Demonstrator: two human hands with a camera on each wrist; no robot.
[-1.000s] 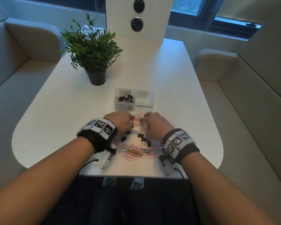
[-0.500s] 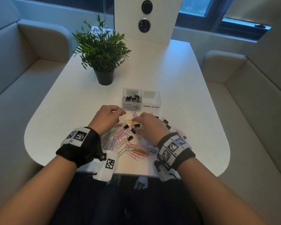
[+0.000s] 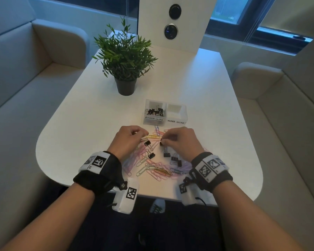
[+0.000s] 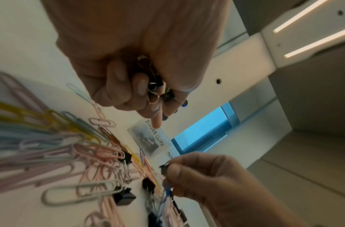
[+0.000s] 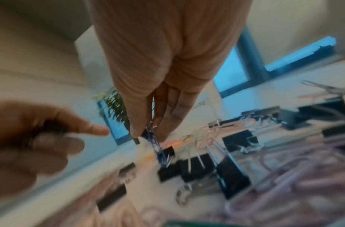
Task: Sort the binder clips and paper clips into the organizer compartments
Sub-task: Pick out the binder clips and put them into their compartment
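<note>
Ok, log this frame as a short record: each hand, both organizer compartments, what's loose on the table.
left hand: grips a bunch of black binder clips, forefinger extended
right hand: pinches a black binder clip; a blue paper clip dangles from that grip
binder clips compartment: holds black binder clips
paper clips compartment: no clips visible
table: loose pastel paper clips mixed with black binder clips, near side of organizer
other: potted plant behind organizer

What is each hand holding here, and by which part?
Left hand: several binder clips bunched in curled fingers. Right hand: one binder clip pinched at its body.
</note>
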